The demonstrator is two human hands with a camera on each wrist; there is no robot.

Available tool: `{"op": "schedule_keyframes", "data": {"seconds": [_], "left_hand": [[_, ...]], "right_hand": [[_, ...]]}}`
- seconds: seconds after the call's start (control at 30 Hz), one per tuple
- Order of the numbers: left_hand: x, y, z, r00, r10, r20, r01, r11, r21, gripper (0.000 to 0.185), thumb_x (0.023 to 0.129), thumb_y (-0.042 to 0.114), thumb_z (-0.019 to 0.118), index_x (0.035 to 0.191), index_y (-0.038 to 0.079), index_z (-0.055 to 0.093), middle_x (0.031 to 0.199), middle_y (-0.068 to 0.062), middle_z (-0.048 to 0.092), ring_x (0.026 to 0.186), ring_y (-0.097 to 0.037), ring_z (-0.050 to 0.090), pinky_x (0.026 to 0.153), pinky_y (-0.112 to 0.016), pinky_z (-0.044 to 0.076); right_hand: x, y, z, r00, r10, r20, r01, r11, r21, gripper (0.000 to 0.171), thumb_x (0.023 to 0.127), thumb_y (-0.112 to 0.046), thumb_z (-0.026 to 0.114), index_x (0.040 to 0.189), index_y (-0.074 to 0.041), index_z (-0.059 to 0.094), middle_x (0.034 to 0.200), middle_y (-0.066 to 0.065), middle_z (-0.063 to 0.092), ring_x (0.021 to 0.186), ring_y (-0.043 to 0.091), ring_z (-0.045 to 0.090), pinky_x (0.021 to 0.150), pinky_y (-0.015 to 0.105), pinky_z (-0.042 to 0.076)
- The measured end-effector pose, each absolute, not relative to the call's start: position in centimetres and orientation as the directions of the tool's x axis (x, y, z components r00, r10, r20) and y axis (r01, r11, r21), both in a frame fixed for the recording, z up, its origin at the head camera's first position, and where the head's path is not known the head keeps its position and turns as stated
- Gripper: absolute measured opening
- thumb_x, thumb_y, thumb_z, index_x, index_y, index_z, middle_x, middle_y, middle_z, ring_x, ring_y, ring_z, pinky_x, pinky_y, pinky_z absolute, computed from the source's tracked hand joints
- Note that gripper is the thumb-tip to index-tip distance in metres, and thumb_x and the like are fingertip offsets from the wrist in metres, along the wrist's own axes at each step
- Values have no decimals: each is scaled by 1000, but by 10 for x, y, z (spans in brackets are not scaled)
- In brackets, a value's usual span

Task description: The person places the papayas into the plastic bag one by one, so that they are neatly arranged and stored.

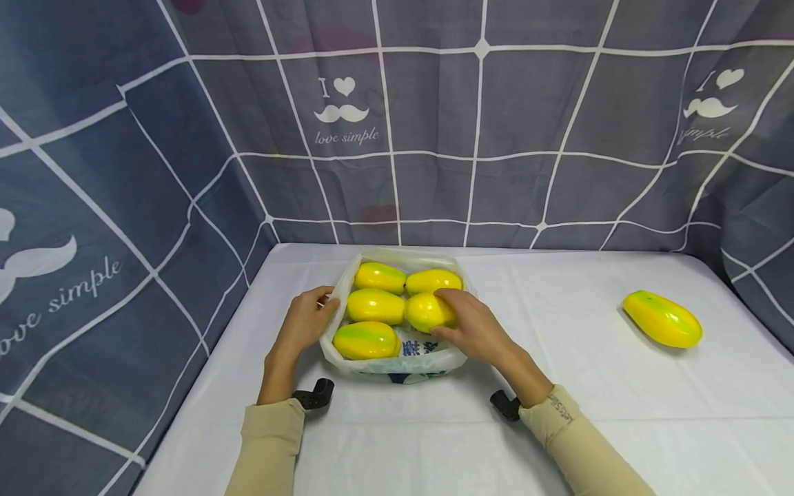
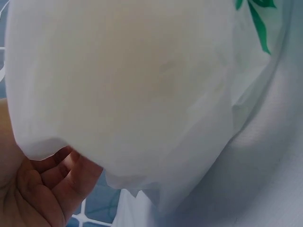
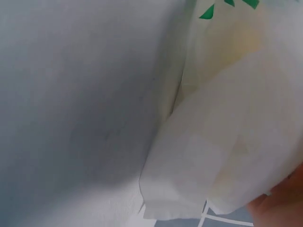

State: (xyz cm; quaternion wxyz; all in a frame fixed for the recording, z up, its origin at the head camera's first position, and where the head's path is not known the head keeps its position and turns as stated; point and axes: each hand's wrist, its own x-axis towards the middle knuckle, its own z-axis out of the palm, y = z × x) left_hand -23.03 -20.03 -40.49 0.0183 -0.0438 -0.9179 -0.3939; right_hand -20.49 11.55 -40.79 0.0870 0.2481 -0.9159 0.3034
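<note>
A white translucent plastic bag [image 1: 406,368] lies with its mouth spread wide, and several glossy yellow-green papayas [image 1: 375,305] rest inside. At the bag's left rim, my left hand [image 1: 308,318] pinches the edge between thumb and fingers; the left wrist view shows the curled fingers [image 2: 78,182] at the plastic. My right hand [image 1: 474,322] reaches over the right rim and grips one papaya [image 1: 428,312] in the bag's right half. In the right wrist view the bag's wall [image 3: 203,142] hides that papaya and most of the hand [image 3: 281,203].
Another papaya [image 1: 662,319] lies alone on the white-covered table [image 1: 589,386], toward the right. Dark grey curtains [image 1: 428,186] with white grid lines stand behind the table and along its left and right sides. Black wrist devices [image 1: 315,395] sit below both hands.
</note>
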Motion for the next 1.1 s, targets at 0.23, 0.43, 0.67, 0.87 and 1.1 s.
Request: {"op": "schedule_keyframes", "data": {"seconds": [0.23, 0.43, 0.67, 0.87, 1.1], "left_hand": [[-231, -201, -405, -995, 71, 75, 103, 686, 720, 36, 101, 19, 55, 132, 1, 60, 110, -16, 63, 91, -27, 60, 82, -41, 50], [-230, -201, -404, -994, 74, 79, 109, 684, 722, 36, 101, 19, 55, 132, 0, 60, 110, -17, 63, 91, -28, 60, 83, -42, 51], [-230, -200, -403, -994, 77, 78, 110, 683, 722, 37, 101, 18, 55, 132, -1, 59, 112, -19, 63, 93, -29, 60, 85, -43, 50], [-230, -199, -403, -994, 76, 84, 113, 685, 720, 37, 101, 18, 55, 132, -1, 60, 111, -19, 63, 92, -30, 60, 85, -44, 50], [-230, -199, -403, -994, 76, 79, 110, 688, 717, 37, 101, 18, 55, 133, -2, 59, 111, -19, 63, 92, -29, 60, 84, -43, 51]], "right_hand": [[-208, 112, -412, -881, -383, 279, -474, 728, -496, 62, 82, -21, 81, 134, 1, 55, 132, 16, 58, 124, 34, 51, 105, 49, 38], [-209, 110, -413, -885, -371, 283, -465, 745, -479, 63, 82, -21, 81, 134, 2, 54, 136, 18, 54, 127, 35, 48, 107, 49, 35], [-209, 109, -414, -891, -370, 263, -453, 761, -465, 63, 83, -23, 80, 135, 3, 55, 133, 19, 54, 123, 35, 49, 104, 49, 38], [-209, 110, -414, -889, -377, 259, -457, 767, -451, 63, 83, -22, 81, 134, 3, 55, 131, 19, 55, 121, 36, 50, 103, 49, 39], [-209, 110, -414, -888, -383, 253, -459, 765, -451, 63, 83, -22, 80, 135, 3, 55, 131, 19, 55, 121, 36, 50, 104, 49, 38]]}}
